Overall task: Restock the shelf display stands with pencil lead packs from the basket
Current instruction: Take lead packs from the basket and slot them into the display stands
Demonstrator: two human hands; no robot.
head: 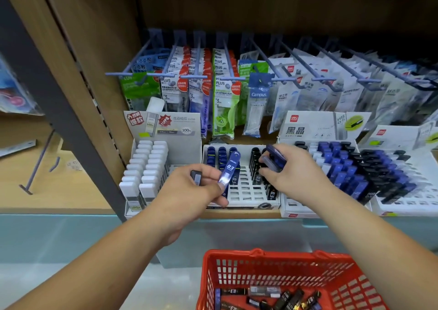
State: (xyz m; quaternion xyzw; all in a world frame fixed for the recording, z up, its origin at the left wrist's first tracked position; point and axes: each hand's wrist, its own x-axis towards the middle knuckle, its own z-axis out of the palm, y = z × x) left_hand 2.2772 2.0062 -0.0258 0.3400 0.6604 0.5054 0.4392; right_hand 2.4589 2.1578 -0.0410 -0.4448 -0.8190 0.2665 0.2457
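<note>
My left hand (189,192) pinches a blue pencil lead pack (229,168) at its clear end, tilted over the middle display stand (246,193); a second dark pack (196,176) shows in the same hand. My right hand (291,174) grips a few blue packs (275,159) above the stand's right side. The white slotted stand holds blue packs at the back left and black packs along the right, with many slots bare. A red basket (279,276) below holds several loose black and blue packs (284,298).
A stand of white packs (144,169) sits to the left. To the right are two fuller stands of blue and black packs (355,167). Hooks with hanging correction tape packs (222,84) overhang the stands. A dark shelf upright (71,124) runs at left.
</note>
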